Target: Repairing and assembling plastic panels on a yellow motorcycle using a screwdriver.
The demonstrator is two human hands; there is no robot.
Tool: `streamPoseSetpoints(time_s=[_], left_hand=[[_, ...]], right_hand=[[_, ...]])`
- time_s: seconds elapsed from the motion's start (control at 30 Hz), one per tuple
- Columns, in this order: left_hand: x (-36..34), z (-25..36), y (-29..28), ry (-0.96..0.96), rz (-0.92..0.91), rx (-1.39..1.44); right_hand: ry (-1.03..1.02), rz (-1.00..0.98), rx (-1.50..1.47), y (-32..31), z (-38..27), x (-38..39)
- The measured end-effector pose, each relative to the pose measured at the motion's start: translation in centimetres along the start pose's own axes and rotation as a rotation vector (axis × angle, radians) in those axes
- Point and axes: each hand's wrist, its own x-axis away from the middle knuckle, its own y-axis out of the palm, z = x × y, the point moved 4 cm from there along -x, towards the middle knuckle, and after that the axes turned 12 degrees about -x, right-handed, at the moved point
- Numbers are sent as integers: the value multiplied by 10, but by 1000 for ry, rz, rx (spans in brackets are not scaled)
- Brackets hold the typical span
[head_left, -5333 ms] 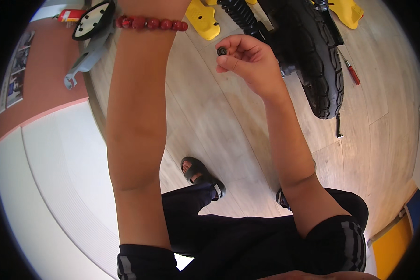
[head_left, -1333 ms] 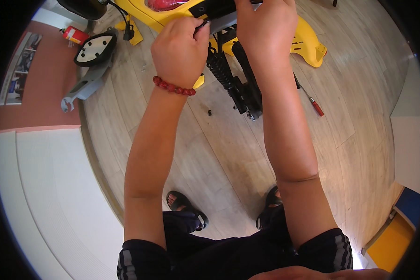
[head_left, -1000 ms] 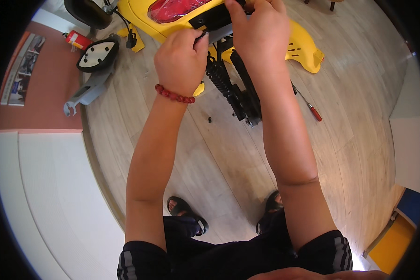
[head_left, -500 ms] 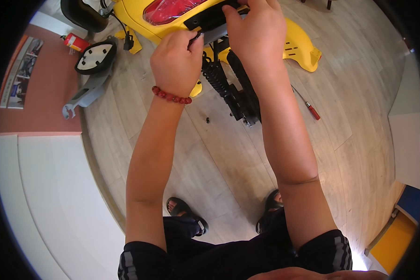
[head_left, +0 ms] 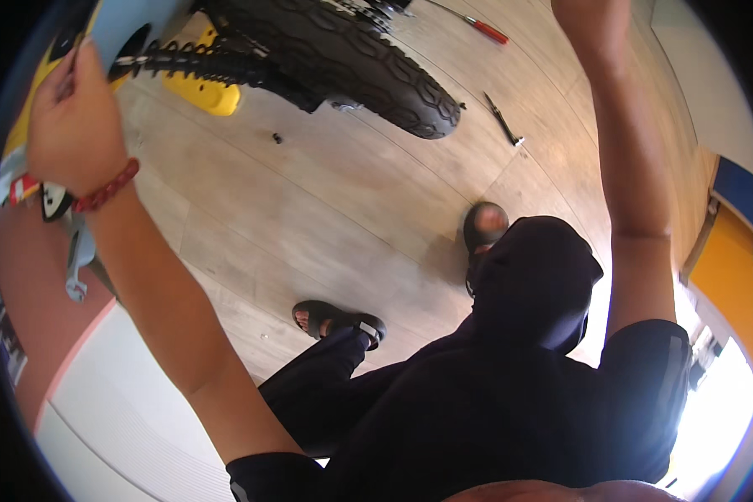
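At the upper left, my left hand [head_left: 75, 134], with a red bead bracelet [head_left: 108, 188] at its wrist, is closed at the edge of a yellow body panel [head_left: 23, 125]. Whatever is pinched in its fingers I cannot make out. Beside it run a black coil-spring shock absorber [head_left: 200, 60] and a knobbly black tyre [head_left: 376, 79] of a vehicle. My right hand [head_left: 592, 18] reaches far to the upper right, apart from the vehicle; the top edge cuts off its fingers.
On the wooden floor lie a red-handled screwdriver [head_left: 487, 31], a slim dark tool with a metal end [head_left: 503, 119] and a small black piece [head_left: 277, 138]. A grey bracket [head_left: 78, 261] is at the left. Yellow and blue boards [head_left: 732, 289] stand at the right.
My hands have parted: the right has left the vehicle and swung out to the right, while the left stays at the bodywork. The view has turned, and my right leg is now bent upward.
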Motion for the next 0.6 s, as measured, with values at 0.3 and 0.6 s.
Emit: streamPoseSetpoints(time_s=[0.3, 0.6], left_hand=[[20, 18, 5, -179, -63, 43], [6, 7, 8, -217, -201, 12]], right_hand=[[724, -904, 501, -31, 145, 312], [617, -878, 581, -1, 167, 343]])
